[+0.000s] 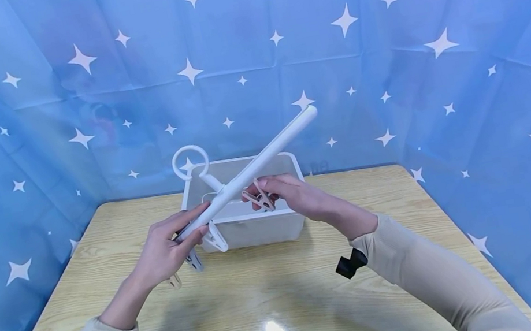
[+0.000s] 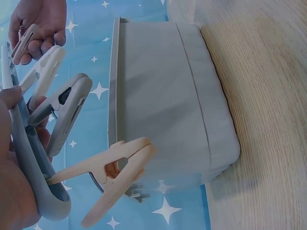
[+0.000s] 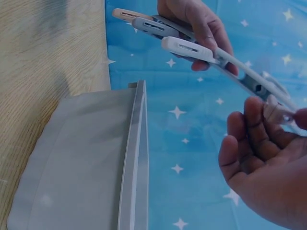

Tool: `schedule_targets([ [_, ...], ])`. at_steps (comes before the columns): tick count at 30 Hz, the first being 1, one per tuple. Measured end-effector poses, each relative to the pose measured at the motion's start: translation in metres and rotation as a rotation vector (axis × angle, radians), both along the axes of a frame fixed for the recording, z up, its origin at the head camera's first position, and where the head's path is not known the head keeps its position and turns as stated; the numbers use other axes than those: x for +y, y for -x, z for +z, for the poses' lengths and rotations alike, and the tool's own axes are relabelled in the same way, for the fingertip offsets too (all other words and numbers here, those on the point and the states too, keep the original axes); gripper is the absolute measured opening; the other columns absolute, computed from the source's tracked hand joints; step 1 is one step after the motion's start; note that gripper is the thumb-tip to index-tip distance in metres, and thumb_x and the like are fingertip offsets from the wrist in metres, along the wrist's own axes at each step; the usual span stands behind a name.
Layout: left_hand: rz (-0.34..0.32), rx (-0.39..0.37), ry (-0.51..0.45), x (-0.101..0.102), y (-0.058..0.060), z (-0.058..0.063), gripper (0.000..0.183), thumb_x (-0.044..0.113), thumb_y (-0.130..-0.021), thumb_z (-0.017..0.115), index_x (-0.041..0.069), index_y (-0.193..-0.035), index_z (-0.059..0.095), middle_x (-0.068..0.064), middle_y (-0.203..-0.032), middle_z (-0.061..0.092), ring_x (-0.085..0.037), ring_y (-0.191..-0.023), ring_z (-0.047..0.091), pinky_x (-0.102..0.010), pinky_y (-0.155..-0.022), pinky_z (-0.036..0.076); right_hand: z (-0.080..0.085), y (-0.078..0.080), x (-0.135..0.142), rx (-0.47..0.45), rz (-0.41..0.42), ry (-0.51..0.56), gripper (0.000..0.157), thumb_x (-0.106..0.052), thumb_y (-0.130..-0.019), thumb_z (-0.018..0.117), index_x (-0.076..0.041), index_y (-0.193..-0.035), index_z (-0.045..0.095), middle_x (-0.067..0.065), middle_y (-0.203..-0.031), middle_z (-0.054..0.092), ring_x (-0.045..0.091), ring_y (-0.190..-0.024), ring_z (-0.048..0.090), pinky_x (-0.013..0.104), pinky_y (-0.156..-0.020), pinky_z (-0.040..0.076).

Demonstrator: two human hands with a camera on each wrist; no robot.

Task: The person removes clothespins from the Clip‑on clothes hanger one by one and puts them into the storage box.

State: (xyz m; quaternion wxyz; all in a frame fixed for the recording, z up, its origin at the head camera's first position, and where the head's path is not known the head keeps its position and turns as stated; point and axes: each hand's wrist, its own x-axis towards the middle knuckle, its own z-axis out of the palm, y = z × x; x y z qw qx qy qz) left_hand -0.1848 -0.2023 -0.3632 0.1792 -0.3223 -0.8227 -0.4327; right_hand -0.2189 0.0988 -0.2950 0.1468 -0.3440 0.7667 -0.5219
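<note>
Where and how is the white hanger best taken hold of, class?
Grip the hanger around its raised end, probably from the person's right: it juts up there, slim, rounded and bare. The lower end is taken: the left hand grips it, and three clips hang beneath.

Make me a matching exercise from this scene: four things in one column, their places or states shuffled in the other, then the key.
Column one:
1. Left hand
2. Right hand
3. Peach clip
4. Bin

Column two:
A. Standing on the wooden table
B. Pinching a pale clip
C. Attached near one end of the bar
D. Gripping the white hanger

Pairs: 1-D, 2-B, 3-C, 4-A.
</note>
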Motion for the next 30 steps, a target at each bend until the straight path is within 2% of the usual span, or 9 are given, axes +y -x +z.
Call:
schedule_targets([
  [8, -0.001, 0.000, -0.006, 0.0009, -0.0003, 0.0004, 0.048, 0.005, -0.093, 0.068, 0.017, -0.139, 0.061, -0.008, -0.107, 0.072, -0.015, -0.070, 0.068, -0.025, -0.054, 0.051, -0.0017, 0.0016, -0.0013, 0.003, 0.018, 0.035, 0.054, -0.032, -0.105, 0.028, 0.005, -0.121, 0.064, 0.027, -0.106, 0.062, 0.037, -0.103, 0.057, 0.036, -0.094, 0.045],
  [13, -0.003, -0.003, -0.014, 0.0007, -0.0005, 0.0000, 0.048, 0.004, -0.093, 0.069, 0.016, -0.139, 0.061, -0.008, -0.108, 0.072, -0.011, -0.070, 0.068, -0.025, -0.054, 0.052, -0.0030, 0.0014, -0.0018, -0.048, 0.034, 0.065, 0.052, -0.032, -0.103, 0.030, 0.007, -0.121, 0.060, 0.019, -0.101, 0.060, 0.048, -0.104, 0.049, 0.036, -0.094, 0.042],
  [15, -0.006, 0.001, -0.020, 0.0007, -0.0006, 0.0001, 0.048, 0.003, -0.092, 0.069, 0.016, -0.139, 0.061, -0.008, -0.106, 0.072, -0.009, -0.070, 0.067, -0.025, -0.054, 0.052, -0.0030, 0.0014, -0.0020, -0.070, 0.040, 0.081, 0.051, -0.031, -0.103, 0.031, 0.007, -0.121, 0.058, 0.011, -0.098, 0.059, 0.045, -0.102, 0.049, 0.038, -0.095, 0.040],
  [17, -0.009, 0.010, -0.026, 0.0008, -0.0006, 0.0004, 0.049, 0.002, -0.092, 0.069, 0.015, -0.138, 0.062, -0.007, -0.103, 0.072, -0.008, -0.069, 0.066, -0.025, -0.053, 0.052, -0.0030, 0.0018, -0.0019, -0.087, 0.045, 0.098, 0.049, -0.030, -0.104, 0.031, 0.009, -0.121, 0.056, 0.008, -0.097, 0.059, 0.037, -0.101, 0.051, 0.040, -0.097, 0.038],
  [21, -0.014, 0.021, -0.036, 0.0011, -0.0008, 0.0016, 0.049, 0.001, -0.091, 0.069, 0.014, -0.138, 0.062, -0.005, -0.097, 0.071, -0.006, -0.068, 0.064, -0.025, -0.052, 0.051, -0.0027, 0.0021, -0.0009, -0.110, 0.045, 0.119, 0.047, -0.028, -0.104, 0.032, 0.010, -0.123, 0.053, 0.007, -0.098, 0.058, 0.022, -0.099, 0.053, 0.041, -0.100, 0.037],
  [27, -0.014, 0.010, -0.041, 0.0013, -0.0009, 0.0025, 0.049, 0.001, -0.092, 0.069, 0.015, -0.138, 0.062, -0.002, -0.092, 0.069, -0.008, -0.066, 0.062, -0.025, -0.051, 0.049, -0.0035, 0.0027, 0.0005, -0.109, 0.029, 0.128, 0.046, -0.027, -0.104, 0.034, 0.008, -0.127, 0.053, 0.008, -0.102, 0.057, 0.022, -0.102, 0.052, 0.039, -0.099, 0.037],
  [30, -0.017, 0.007, -0.046, 0.0016, -0.0008, 0.0030, 0.050, 0.001, -0.092, 0.069, 0.014, -0.139, 0.061, -0.002, -0.092, 0.069, -0.009, -0.066, 0.061, -0.025, -0.051, 0.049, -0.0031, 0.0026, -0.0001, -0.110, 0.014, 0.137, 0.042, -0.026, -0.103, 0.036, 0.005, -0.124, 0.054, 0.007, -0.103, 0.057, 0.023, -0.103, 0.052, 0.043, -0.100, 0.037],
])
